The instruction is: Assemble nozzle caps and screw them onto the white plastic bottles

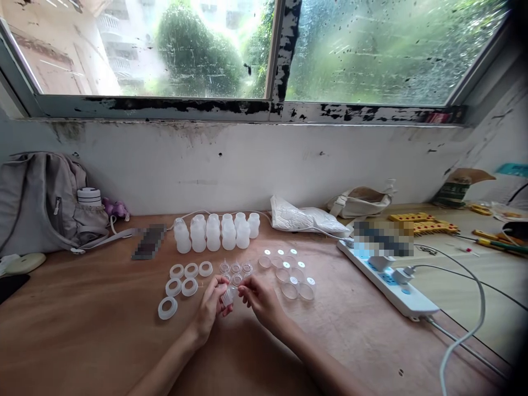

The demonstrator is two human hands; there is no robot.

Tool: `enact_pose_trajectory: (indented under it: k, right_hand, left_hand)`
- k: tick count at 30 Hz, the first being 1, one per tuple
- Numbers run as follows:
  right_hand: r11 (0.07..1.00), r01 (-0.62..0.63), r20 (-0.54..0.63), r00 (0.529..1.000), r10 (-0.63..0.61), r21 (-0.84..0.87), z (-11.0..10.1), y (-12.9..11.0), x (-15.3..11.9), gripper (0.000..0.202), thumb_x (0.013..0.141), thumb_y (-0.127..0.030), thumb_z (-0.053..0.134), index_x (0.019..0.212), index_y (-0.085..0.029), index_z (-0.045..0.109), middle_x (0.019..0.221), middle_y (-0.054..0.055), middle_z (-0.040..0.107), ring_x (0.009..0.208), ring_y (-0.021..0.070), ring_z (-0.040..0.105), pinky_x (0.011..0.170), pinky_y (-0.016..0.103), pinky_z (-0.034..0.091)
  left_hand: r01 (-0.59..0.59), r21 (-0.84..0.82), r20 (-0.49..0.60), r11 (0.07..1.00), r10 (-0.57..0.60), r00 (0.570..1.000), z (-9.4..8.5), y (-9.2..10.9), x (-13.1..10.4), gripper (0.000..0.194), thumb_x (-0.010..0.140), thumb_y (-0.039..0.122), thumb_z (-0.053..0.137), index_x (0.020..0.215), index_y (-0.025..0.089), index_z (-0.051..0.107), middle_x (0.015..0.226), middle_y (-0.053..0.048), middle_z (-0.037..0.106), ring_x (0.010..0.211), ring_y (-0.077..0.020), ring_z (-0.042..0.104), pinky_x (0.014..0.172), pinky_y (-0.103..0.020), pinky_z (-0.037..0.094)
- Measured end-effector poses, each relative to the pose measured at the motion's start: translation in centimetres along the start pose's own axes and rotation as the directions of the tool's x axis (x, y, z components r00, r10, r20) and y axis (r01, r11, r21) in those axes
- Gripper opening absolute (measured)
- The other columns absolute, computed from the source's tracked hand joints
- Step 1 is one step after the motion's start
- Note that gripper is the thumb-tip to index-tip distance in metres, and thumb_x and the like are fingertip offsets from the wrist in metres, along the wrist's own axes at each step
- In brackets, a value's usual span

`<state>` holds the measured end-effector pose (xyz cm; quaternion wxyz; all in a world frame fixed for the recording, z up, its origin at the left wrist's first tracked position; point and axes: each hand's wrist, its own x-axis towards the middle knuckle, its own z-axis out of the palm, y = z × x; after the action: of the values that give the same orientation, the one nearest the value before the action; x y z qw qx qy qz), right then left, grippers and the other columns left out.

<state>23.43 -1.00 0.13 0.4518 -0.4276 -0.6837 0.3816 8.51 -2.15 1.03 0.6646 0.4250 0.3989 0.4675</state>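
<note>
I have one view, from the head camera, looking forward and down over the table (pixel 103 330) from close above my left hand (pixel 210 308) and right hand (pixel 259 300). It faces the window (pixel 272 49) well beyond them, and the hands sit low at centre.

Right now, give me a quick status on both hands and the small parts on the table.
Left hand grips small ribbed translucent piece. Right hand pinches at its top. White rings left, clear caps right, bottles behind; nothing between.

Wooden table (pixel 103 335): bottles (pixel 214 232), rings (pixel 181 281), power strip (pixel 388 280).
</note>
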Motion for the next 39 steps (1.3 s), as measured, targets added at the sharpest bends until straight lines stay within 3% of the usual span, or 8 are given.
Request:
enact_pose_trajectory:
  k: [7,10,13,17,22,31,35,39]
  right_hand:
    - [0.985,-0.058,-0.073,0.995,0.071,0.164,-0.5,0.2,0.1,0.029,0.084,-0.043,0.042,0.070,-0.018,0.046,0.056,-0.004,0.047,0.043,0.0078,0.045,0.042,0.020,0.038]
    - [0.979,-0.086,-0.171,0.978,0.118,0.184,-1.2,0.4,0.5,0.035,0.085,-0.045,0.040,0.062,-0.018,0.042,0.052,-0.004,0.045,0.038,0.0068,0.041,0.037,0.019,0.034]
    - [0.979,-0.103,-0.215,0.966,0.140,0.176,-1.6,0.8,0.8,0.038,0.083,-0.046,0.042,0.059,-0.018,0.041,0.049,-0.005,0.043,0.036,0.0063,0.040,0.035,0.018,0.030]
    - [0.987,-0.092,-0.239,0.963,0.123,0.135,-1.7,1.2,0.9,0.039,0.082,-0.048,0.043,0.057,-0.018,0.041,0.047,-0.005,0.043,0.035,0.0062,0.040,0.034,0.018,0.030]
    - [0.989,-0.068,-0.272,0.957,0.101,0.128,-2.0,1.1,1.0,0.040,0.080,-0.050,0.044,0.056,-0.019,0.041,0.048,-0.006,0.043,0.035,0.0063,0.040,0.034,0.018,0.030]
    - [0.991,-0.033,-0.325,0.943,0.072,0.126,-2.8,0.2,0.8,0.037,0.081,-0.047,0.045,0.058,-0.019,0.044,0.049,-0.004,0.045,0.037,0.0075,0.040,0.037,0.020,0.032]
    - [0.989,-0.022,-0.369,0.926,0.074,0.144,-3.3,-0.2,0.9,0.036,0.082,-0.046,0.044,0.059,-0.019,0.045,0.049,-0.004,0.045,0.038,0.0079,0.040,0.038,0.020,0.032]
    - [0.986,-0.031,-0.389,0.916,0.094,0.166,-3.2,0.2,1.1,0.034,0.081,-0.046,0.045,0.061,-0.019,0.045,0.052,-0.004,0.047,0.037,0.0077,0.041,0.037,0.020,0.032]
  left_hand:
    - [-0.040,0.365,-0.003,0.930,0.044,0.999,-0.2,0.7,1.8,0.034,0.080,0.051,0.035,0.088,0.019,0.047,0.065,0.002,0.053,0.043,-0.0095,0.049,0.036,-0.017,0.027]
    - [-0.243,0.732,0.026,0.637,0.330,0.943,-0.3,2.8,3.6,0.028,0.082,0.042,0.037,0.093,0.021,0.051,0.083,-0.003,0.058,0.055,-0.0123,0.056,0.050,-0.022,0.039]
    - [-0.213,0.954,0.096,0.210,0.461,0.882,-0.2,5.2,5.8,0.029,0.080,0.033,0.043,0.106,0.022,0.050,0.083,-0.005,0.061,0.069,-0.0189,0.059,0.061,-0.026,0.041]
    - [-0.147,0.984,0.086,0.105,0.443,0.893,0.2,6.6,9.2,0.037,0.079,0.027,0.045,0.116,0.021,0.045,0.083,-0.009,0.064,0.075,-0.0244,0.062,0.064,-0.028,0.041]
    - [-0.088,0.996,0.083,-0.006,0.394,0.915,0.6,6.7,11.1,0.024,0.082,0.026,0.044,0.103,0.017,0.050,0.081,-0.010,0.064,0.074,-0.0235,0.062,0.063,-0.029,0.043]
    - [-0.160,0.967,0.236,-0.197,0.461,0.856,0.4,9.9,4.8,0.023,0.090,0.031,0.029,0.101,0.022,0.047,0.098,-0.004,0.058,0.073,-0.0170,0.060,0.057,-0.024,0.041]
    - [-0.289,0.899,0.429,-0.330,0.522,0.738,-1.2,9.9,0.9,0.021,0.090,0.029,0.032,0.095,0.018,0.050,0.085,-0.002,0.056,0.056,-0.0102,0.055,0.048,-0.020,0.037]
    - [-0.453,0.788,0.614,-0.417,0.477,0.629,-3.2,7.7,-1.3,0.016,0.087,0.020,0.037,0.093,0.018,0.052,0.078,-0.001,0.055,0.057,-0.0093,0.052,0.051,-0.019,0.040]
